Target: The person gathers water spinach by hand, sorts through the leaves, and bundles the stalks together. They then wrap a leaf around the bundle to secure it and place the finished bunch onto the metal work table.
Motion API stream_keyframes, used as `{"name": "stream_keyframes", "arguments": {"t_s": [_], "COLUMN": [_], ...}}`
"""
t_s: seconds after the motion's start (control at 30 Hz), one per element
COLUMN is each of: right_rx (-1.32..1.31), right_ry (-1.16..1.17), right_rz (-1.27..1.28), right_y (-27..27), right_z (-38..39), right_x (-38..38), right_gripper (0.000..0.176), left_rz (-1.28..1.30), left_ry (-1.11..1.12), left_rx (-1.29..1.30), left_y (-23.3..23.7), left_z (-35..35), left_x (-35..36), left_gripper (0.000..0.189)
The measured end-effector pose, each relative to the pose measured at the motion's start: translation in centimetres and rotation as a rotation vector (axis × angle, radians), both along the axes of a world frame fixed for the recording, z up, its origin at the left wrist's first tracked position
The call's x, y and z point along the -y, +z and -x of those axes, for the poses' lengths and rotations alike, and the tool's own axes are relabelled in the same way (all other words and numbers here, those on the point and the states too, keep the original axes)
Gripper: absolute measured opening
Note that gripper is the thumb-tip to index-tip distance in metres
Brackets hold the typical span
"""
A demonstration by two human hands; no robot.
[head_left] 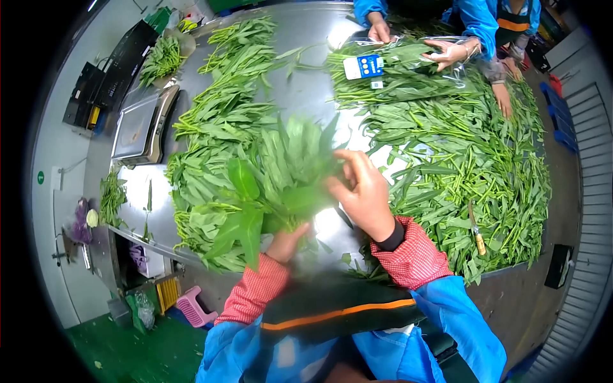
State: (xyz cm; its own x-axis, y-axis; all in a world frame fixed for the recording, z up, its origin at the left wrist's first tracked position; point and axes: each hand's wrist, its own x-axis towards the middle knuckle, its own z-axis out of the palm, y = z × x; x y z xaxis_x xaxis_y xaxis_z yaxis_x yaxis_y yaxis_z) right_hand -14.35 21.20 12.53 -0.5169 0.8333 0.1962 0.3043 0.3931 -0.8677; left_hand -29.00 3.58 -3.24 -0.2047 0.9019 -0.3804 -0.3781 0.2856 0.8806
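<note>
A bunch of leafy green stems [290, 166], partly blurred, stands upright above the metal table [300, 25]. Its lower part is in my left hand [287, 242], whose fingers are mostly behind the leaves. At the bunch's right side, my right hand [363, 191] has its fingers bent, with thumb and forefinger apart at the leaf edge; nothing shows between them. Left of the bunch runs a long row of greens [220, 118]. To the right spreads a large pile of cut greens [447, 172], with a wooden-handled knife [479, 241] lying on it.
Across the table, a co-worker's hands [447, 52] hold a clear bag of greens with a blue-and-white label [364, 66]. Another person's hand [502, 99] touches the pile at the right. A scale [137, 131] stands at the left. A pink stool [193, 307] is on the floor.
</note>
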Motion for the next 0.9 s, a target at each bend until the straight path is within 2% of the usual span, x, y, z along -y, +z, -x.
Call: {"name": "stream_keyframes", "arguments": {"t_s": [0.07, 0.13, 0.17, 0.37, 0.8, 0.9], "right_rx": [0.023, 0.001, 0.043, -0.052, -0.102, -0.05], "right_ry": [0.015, 0.024, 0.016, 0.007, 0.107, 0.09], "right_rz": [-0.147, -0.229, -0.23, -0.256, -0.085, -0.134], "right_y": [-1.3, -2.8, -3.3, -3.2, -3.8, -3.8], "right_z": [0.3, 0.4, 0.3, 0.2, -0.6, -1.0], "right_x": [-0.4, -0.4, -0.4, -0.4, 0.0, 0.0], "right_gripper": [0.04, 0.034, 0.025, 0.017, 0.016, 0.015], "left_rz": [-0.028, -0.021, -0.014, 0.003, 0.022, 0.016], "left_ry": [-0.017, -0.013, -0.018, -0.034, -0.025, 0.027], "left_rx": [-0.104, -0.098, -0.091, -0.118, -0.187, -0.091], "left_y": [0.1, 0.4, -0.1, -1.0, -1.3, -0.2], "left_z": [-0.1, -0.3, -0.2, -0.1, -0.3, -0.7], "left_x": [-0.4, -0.7, -0.7, -0.8, -0.2, -0.4], "left_gripper": [0.023, 0.024, 0.024, 0.022, 0.015, 0.014]}}
